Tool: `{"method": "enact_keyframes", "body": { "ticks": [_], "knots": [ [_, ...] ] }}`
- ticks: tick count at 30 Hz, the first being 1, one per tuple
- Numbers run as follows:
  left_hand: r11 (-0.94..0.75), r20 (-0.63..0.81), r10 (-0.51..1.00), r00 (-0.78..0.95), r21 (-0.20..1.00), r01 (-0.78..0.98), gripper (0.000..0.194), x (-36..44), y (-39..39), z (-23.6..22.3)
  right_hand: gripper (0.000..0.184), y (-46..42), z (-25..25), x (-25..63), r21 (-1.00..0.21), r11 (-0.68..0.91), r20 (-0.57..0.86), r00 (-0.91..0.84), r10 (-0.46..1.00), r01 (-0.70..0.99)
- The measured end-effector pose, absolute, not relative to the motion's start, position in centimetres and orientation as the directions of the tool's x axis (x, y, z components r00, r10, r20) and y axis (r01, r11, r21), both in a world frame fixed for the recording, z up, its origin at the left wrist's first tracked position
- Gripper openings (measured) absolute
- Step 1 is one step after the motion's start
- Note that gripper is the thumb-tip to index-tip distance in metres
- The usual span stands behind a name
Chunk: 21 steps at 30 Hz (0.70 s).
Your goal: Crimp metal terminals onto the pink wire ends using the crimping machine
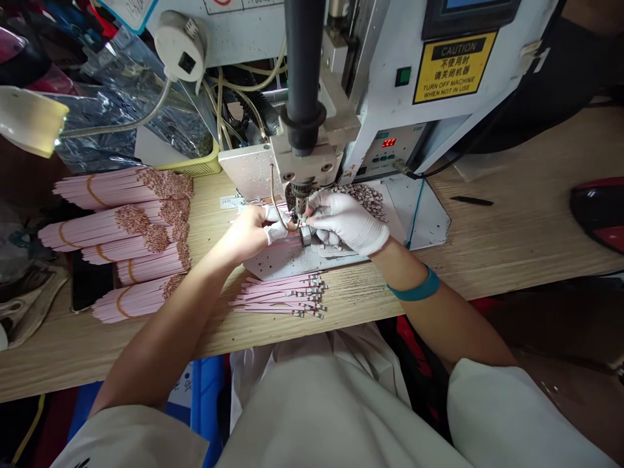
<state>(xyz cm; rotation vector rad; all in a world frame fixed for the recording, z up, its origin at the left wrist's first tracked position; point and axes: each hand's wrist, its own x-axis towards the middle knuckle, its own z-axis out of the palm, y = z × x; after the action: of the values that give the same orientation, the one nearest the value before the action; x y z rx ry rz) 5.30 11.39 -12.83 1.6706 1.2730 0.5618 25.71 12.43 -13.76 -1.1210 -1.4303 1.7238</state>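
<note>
My left hand point(253, 233), with white cots on its fingers, is shut on a pink flat wire point(285, 239) under the press head point(299, 192) of a white bench machine point(390, 84). My right hand point(348, 224), in a white glove, reaches in from the other side. Its fingertips are at a small metal block point(305, 235) below the press head. Whether they grip anything is hidden. Both hands nearly meet there, over a speckled metal plate point(287, 260). Loose pink wires with metal terminals point(277, 300) lie just below them.
Bundles of pink wires point(121, 234), bound with orange bands, are stacked on the wooden bench to the left. A black pen point(472, 201) lies to the right, with a red and black object point(599, 214) at the edge. A desk lamp point(29, 120) and plastic bags point(131, 110) sit behind.
</note>
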Motion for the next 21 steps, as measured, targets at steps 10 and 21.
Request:
{"method": "enact_keyframes", "body": {
  "ticks": [10, 21],
  "knots": [
    [-0.280, -0.218, 0.827, 0.519, 0.640, 0.715, 0.025, 4.5, 8.4, -11.3, 0.015, 13.8, -13.1, 29.0, -0.735, 0.323, 0.112, -0.363, 0.925, 0.596],
    [-0.341, -0.051, 0.908, 0.415, 0.484, 0.806, 0.014, 5.4, 9.4, -13.3, 0.015, 13.9, -14.5, 27.4, -0.486, 0.411, 0.140, -0.396, 0.908, 0.771]
  ]
}}
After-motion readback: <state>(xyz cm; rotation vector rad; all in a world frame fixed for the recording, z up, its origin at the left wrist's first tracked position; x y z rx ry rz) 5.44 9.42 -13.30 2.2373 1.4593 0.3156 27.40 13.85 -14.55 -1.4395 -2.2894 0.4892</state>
